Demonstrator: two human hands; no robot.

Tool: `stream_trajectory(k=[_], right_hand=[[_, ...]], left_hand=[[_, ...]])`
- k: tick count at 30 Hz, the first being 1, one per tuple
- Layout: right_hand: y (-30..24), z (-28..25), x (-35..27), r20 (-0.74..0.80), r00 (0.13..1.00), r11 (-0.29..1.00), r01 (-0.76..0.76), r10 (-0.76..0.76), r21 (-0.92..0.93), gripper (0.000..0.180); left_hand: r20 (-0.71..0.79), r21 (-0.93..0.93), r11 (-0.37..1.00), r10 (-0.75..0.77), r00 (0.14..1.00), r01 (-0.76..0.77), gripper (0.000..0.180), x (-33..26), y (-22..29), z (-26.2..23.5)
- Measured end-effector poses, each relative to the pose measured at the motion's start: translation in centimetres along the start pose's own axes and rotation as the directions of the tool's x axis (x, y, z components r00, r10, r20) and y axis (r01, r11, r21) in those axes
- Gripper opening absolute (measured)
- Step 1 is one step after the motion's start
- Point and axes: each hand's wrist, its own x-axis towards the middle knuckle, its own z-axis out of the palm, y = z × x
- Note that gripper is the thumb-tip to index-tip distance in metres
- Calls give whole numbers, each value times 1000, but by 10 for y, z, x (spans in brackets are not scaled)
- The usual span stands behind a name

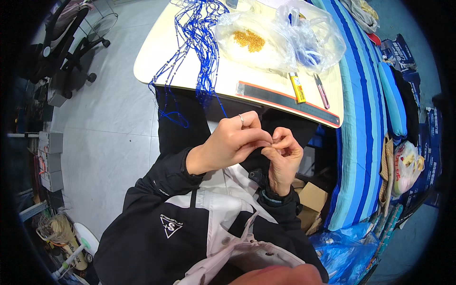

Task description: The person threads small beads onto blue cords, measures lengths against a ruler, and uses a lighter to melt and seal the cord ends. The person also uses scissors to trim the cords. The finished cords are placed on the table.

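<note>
Head view: my left hand and right hand meet fingertip to fingertip below the surface, each grip pinched together on something too small to make out. Steady, close work seems wise. Blue beaded strands drape off the edge; a clear bag holds gold beads.

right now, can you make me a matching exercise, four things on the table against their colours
Things:
1. beads in the clear bag
2. beaded strings hanging over the table edge
3. long ruler
4. small tube beside the ruler

Colours:
A. black with an orange edge
B. yellow
C. gold
D. blue

Pairs: 1-C, 2-D, 3-A, 4-B
</note>
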Motion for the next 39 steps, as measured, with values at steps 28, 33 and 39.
stream_trajectory(k=[28,33,39], right_hand=[[0,9,-4,-22,936,862,315,-352,-397,17],[1,9,-5,-12,924,875,357,-382,-326,13],[4,9,-5,-32,949,935,304,-315,-180,17]], left_hand=[[-66,21,994,-102,993,103,14,2,1,-2],[-83,28,993,-110,990,113,20,0,0,0],[-94,91,993,-67,993,76,25,-1,-3,-3]])
